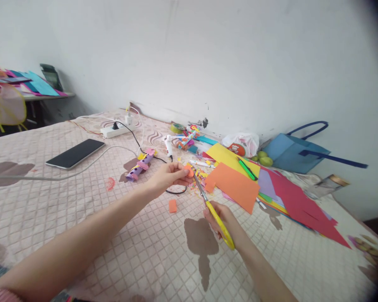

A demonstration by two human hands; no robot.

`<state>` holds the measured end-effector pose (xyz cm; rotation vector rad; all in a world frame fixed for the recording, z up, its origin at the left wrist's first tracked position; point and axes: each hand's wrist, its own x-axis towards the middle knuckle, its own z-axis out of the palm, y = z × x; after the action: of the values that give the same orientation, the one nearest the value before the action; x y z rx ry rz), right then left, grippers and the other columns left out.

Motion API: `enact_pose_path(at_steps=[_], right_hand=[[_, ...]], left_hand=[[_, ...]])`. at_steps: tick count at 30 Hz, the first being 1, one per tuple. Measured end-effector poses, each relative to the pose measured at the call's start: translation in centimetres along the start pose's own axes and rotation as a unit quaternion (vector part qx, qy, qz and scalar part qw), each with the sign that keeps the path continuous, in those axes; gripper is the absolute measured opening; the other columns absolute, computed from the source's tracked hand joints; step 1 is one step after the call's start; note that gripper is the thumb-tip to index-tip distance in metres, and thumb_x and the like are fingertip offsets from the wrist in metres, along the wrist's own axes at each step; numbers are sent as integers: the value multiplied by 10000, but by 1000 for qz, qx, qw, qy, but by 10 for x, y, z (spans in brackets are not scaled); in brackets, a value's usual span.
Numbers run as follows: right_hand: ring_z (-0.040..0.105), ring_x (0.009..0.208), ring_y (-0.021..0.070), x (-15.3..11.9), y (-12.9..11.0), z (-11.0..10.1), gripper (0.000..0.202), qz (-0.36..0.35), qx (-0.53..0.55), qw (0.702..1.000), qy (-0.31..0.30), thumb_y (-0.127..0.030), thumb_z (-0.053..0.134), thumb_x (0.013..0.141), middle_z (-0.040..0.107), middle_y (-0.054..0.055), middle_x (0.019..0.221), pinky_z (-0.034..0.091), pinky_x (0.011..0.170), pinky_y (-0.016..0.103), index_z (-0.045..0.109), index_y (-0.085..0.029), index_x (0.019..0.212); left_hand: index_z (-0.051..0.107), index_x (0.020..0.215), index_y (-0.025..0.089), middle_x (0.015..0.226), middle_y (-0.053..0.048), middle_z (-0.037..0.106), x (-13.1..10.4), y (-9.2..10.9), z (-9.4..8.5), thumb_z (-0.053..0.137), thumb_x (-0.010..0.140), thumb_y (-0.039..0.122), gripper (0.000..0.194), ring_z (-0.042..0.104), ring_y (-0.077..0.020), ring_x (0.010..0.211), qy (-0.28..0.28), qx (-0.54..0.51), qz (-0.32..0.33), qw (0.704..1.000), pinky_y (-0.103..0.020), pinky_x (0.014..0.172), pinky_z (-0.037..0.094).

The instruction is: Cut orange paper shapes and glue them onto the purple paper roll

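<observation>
My left hand [170, 175] pinches a small orange paper piece [189, 170] between thumb and fingers. In my right hand [223, 220] are yellow-handled scissors [219, 220], their blades reaching up to the orange piece's lower edge. Whether the blades are parted is too small to tell. On the cloth below lies another small orange paper piece [172, 206]. Scattered paper scraps [201, 178] lie just beyond the blades. An orange sheet [234, 186] with a cut-out corner rests to the right of them. Left of my left hand is a purple paper roll [140, 165] with dots and pink bits.
A phone [76, 153], a power strip [117, 131] and cables lie at the left. Behind my hands is a white glue gun [168, 147]. A green cutter [247, 168] lies on yellow paper [231, 159]; red sheets [305, 201] and a blue bag [294, 153] are at the right.
</observation>
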<state>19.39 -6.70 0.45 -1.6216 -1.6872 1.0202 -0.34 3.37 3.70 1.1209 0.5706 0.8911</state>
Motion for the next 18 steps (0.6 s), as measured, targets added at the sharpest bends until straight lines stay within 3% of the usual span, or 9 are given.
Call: enact_pose_path(at_steps=[18], right_hand=[[297,294,45,-2,0,5,373,30,25,999,-4,-558,490,768,310,-102,428,302,241,146,380,-210,692]], left_hand=[[535,760,103,744,-75,688,-1,-3,4,634,752,203,141,657,-125,697,13,-21,0,1000,-230,680,512]])
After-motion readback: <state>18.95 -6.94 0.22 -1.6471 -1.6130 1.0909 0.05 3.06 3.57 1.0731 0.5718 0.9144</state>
